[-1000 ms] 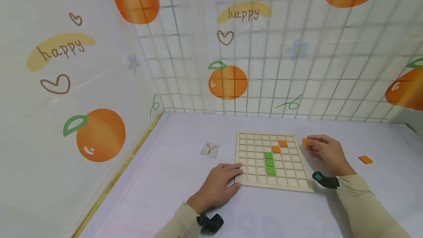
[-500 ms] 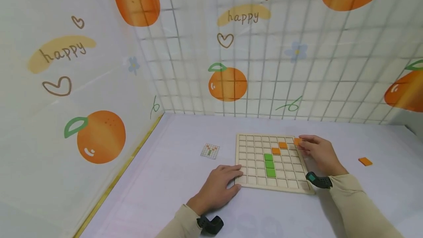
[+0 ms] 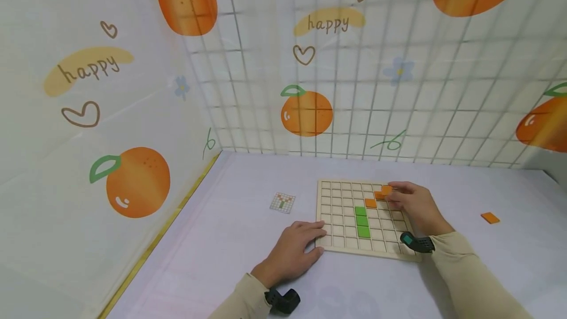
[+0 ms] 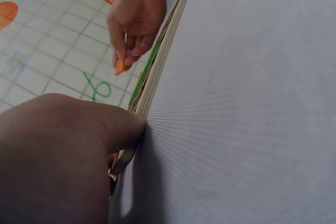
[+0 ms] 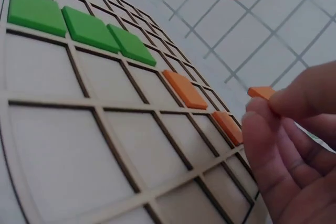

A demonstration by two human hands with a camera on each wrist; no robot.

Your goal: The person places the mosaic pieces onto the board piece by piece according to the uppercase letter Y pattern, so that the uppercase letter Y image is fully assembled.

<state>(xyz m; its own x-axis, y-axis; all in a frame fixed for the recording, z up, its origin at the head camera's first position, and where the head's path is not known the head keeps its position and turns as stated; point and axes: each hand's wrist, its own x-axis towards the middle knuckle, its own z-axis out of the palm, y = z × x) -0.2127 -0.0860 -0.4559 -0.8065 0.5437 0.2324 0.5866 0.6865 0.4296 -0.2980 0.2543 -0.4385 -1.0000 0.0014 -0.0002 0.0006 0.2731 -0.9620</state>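
Observation:
Between thumb and fingertips my right hand [image 3: 414, 206] pinches an orange square tile [image 5: 261, 92], held above the far right part of a wooden grid board [image 3: 338, 243]. Below and beside that tile, two orange tiles lie in the board's cells, one nearer the middle [image 3: 370, 203] and one partly covered in the head view [image 5: 229, 128]. A column of three green tiles [image 3: 362, 221] runs toward me from them. My left hand [image 3: 292, 250] rests at the board's left edge, its fingertips on the rim and its thumb against the near left corner [image 4: 126, 129].
A small pattern card [image 3: 282, 203] with a coloured grid lies left of the board. One more orange tile [image 3: 490, 217] lies on the white tabletop [image 3: 212, 240] to the right. A printed curtain [image 3: 248, 87] hangs behind and to the left.
My right hand has carried the orange tile leftward, from beside the board to over its far right cells. My left hand has stayed at the board's edge.

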